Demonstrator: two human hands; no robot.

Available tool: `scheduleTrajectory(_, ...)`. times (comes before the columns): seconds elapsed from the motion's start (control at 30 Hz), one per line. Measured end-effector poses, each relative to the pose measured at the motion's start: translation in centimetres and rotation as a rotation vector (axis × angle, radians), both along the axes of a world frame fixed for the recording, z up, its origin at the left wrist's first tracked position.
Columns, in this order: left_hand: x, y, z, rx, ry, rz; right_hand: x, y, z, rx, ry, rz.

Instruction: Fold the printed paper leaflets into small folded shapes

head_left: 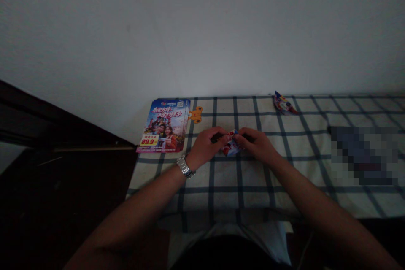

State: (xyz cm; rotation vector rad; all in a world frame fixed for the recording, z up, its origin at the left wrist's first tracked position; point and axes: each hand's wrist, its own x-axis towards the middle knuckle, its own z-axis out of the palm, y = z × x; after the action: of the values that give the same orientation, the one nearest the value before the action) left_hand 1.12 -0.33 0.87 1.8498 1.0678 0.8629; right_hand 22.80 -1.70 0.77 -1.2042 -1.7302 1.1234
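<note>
My left hand (205, 145) and my right hand (257, 143) meet over the checked cloth (284, 177), and both pinch a small folded piece of colourful printed paper (230, 147) between their fingertips. The paper is red, white and blue and rests just above the cloth. A metal watch (185, 166) sits on my left wrist. Part of the folded paper is hidden by my fingers.
A stack of colourful flyers (164, 124) lies at the cloth's far left corner, with a small orange piece (196, 114) beside it. A folded paper shape (284, 104) sits at the far edge near the wall. A blurred-out patch (363, 154) lies to the right. Dark furniture (63, 168) stands left.
</note>
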Motion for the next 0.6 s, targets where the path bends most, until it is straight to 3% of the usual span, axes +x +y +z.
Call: scheduleTrajectory(0.6,0.14,-0.09,-0.21,0.032,0.049,-0.052,0.09,0.17,-0.05,0.014,-0.001,-0.068)
